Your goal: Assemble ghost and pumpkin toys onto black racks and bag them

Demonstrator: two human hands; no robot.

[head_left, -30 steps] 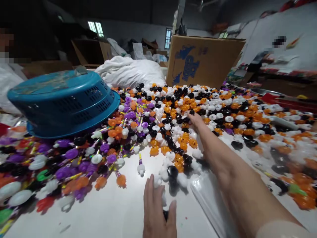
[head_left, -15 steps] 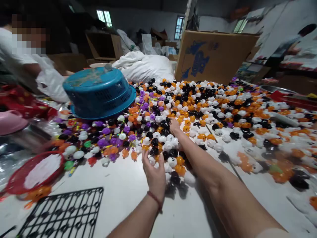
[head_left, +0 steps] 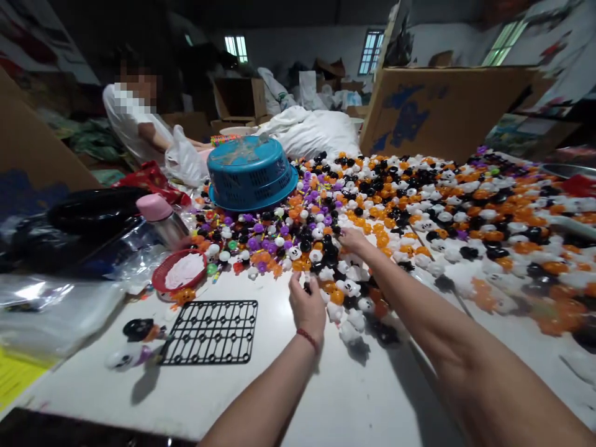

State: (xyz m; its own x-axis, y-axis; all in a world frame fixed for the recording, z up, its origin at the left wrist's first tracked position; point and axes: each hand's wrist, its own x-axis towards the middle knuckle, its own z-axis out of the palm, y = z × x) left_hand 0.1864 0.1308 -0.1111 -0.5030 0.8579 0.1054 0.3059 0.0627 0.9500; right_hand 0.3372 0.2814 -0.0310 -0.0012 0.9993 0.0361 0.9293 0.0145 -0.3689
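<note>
A wide heap of small orange, black, white and purple toy pieces [head_left: 372, 186] covers the back of the white table. My left hand [head_left: 308, 304] is at the heap's front edge, fingers curled round something dark and small that I cannot make out. Farther back, my right hand [head_left: 352, 240] reaches into the pieces, its fingertips partly hidden among black ones. Between my hands and in front of the right forearm lie white, orange and black pieces [head_left: 350, 288]. Left of my left hand a black plastic grid [head_left: 209, 332] lies flat on the table.
A blue basket [head_left: 251, 177] sits upside down behind the heap's left part. A red basket [head_left: 179, 271] holds something white, beside a pink-lidded bottle [head_left: 162, 220]. A person [head_left: 135, 118] is at the back left. A cardboard box [head_left: 442, 112] stands behind the heap.
The view has swung left, bringing the whole grid and two small figures beside it into sight. My left hand's fingers have drawn closer together. My right hand remains in the heap.
</note>
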